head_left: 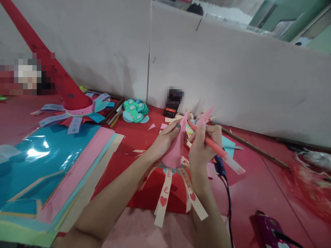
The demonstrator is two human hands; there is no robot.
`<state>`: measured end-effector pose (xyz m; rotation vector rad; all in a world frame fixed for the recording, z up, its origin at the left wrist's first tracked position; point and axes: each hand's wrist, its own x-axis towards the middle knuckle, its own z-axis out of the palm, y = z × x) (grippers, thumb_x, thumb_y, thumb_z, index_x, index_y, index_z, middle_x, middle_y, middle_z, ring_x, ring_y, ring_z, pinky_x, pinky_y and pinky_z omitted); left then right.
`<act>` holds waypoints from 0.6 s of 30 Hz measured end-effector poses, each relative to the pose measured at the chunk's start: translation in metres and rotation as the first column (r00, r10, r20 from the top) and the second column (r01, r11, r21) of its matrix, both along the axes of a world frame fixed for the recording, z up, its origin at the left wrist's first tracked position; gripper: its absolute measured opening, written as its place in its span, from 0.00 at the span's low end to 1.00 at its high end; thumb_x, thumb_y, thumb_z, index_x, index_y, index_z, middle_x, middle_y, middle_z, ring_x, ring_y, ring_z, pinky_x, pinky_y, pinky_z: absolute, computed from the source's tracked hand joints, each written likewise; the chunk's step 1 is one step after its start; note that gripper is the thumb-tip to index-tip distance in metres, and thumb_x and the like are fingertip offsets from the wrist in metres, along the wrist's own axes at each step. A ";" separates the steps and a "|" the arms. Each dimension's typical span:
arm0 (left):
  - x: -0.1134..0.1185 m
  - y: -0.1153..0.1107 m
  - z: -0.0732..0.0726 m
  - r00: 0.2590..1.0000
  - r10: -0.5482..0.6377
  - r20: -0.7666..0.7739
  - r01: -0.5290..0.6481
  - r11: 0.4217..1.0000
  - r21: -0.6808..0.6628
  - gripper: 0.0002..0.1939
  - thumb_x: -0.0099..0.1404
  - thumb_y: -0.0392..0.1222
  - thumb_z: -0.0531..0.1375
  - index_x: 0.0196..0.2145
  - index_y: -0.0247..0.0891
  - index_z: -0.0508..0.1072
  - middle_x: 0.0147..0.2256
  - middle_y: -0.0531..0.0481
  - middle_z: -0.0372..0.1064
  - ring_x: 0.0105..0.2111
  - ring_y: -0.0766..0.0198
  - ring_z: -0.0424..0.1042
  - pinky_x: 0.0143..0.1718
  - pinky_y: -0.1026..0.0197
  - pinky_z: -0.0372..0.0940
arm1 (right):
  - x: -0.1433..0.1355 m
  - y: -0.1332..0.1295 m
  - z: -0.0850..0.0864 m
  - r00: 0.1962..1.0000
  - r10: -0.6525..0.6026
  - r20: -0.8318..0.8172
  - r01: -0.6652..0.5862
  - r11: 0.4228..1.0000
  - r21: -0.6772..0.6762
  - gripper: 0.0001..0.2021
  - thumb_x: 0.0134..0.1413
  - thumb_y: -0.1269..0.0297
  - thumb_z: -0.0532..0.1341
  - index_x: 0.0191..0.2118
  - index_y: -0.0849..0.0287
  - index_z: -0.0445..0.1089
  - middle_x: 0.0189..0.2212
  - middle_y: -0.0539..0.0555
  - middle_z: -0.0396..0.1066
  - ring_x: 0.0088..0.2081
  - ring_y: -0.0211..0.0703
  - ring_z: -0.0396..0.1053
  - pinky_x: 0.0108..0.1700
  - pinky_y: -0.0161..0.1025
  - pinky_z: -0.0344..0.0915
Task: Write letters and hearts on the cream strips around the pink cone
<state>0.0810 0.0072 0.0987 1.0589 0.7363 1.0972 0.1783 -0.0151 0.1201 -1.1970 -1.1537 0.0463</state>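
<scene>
My left hand (165,136) is closed round a pink paper cone (176,150), its fingers near the narrow top. Cream paper strips (167,189) hang from the cone's base, marked with red letters and hearts. In my right hand (204,139) is a red marker (219,153), its tip pointing left, close to the cone's upper part. Whether the tip touches the paper I cannot tell. Another pink pointed paper piece (206,114) shows just above my right fingers, with its lower part hidden.
A tall red paper cone (68,89) with strips stands at left, beside coloured paper sheets (74,168). Green paper cutouts (136,110) and a phone (172,103) sit by the white wall. On the right are a thin stick (256,148), a black cable (229,199) and a purple device (271,229).
</scene>
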 end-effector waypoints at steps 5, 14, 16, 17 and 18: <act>-0.001 0.002 -0.002 1.000 0.005 -0.001 -0.005 0.997 0.074 0.20 0.65 0.46 0.56 0.54 0.45 0.72 0.55 0.52 0.70 0.59 0.51 0.64 0.60 0.53 0.56 | -0.002 0.000 -0.003 1.000 -0.023 -0.010 0.023 0.998 0.053 0.19 0.61 0.58 0.57 0.20 0.56 0.56 0.17 0.42 0.58 0.20 0.31 0.60 0.28 0.36 0.62; 0.000 0.001 -0.001 1.000 -0.012 0.011 0.011 0.998 0.055 0.21 0.66 0.46 0.55 0.55 0.42 0.70 0.58 0.51 0.67 0.59 0.51 0.63 0.60 0.52 0.57 | 0.000 0.003 -0.003 0.999 0.033 -0.043 -0.032 0.999 0.030 0.18 0.60 0.61 0.57 0.21 0.55 0.53 0.14 0.40 0.55 0.18 0.30 0.58 0.26 0.34 0.61; 0.000 0.001 -0.001 1.000 0.010 0.010 -0.010 0.997 0.076 0.21 0.66 0.46 0.56 0.55 0.42 0.71 0.59 0.51 0.65 0.62 0.52 0.59 0.62 0.53 0.54 | 0.001 0.003 -0.003 0.998 0.036 -0.060 -0.035 0.999 0.016 0.18 0.60 0.62 0.57 0.21 0.55 0.52 0.14 0.40 0.55 0.17 0.30 0.57 0.25 0.34 0.59; 0.000 0.001 -0.001 1.000 0.018 0.008 -0.019 0.996 0.083 0.21 0.66 0.45 0.56 0.55 0.42 0.71 0.60 0.51 0.64 0.63 0.52 0.57 0.63 0.53 0.53 | 0.001 0.003 -0.003 0.997 0.041 -0.066 -0.041 0.999 0.006 0.18 0.59 0.62 0.57 0.21 0.55 0.52 0.14 0.40 0.55 0.17 0.30 0.57 0.25 0.34 0.59; 0.000 0.001 -0.001 1.000 0.022 0.006 -0.022 0.996 0.087 0.21 0.66 0.45 0.56 0.55 0.42 0.71 0.60 0.51 0.64 0.64 0.52 0.56 0.64 0.53 0.52 | 0.002 0.003 -0.003 0.996 0.047 -0.073 -0.047 0.999 0.002 0.17 0.59 0.63 0.57 0.21 0.55 0.51 0.14 0.40 0.54 0.17 0.30 0.56 0.24 0.34 0.59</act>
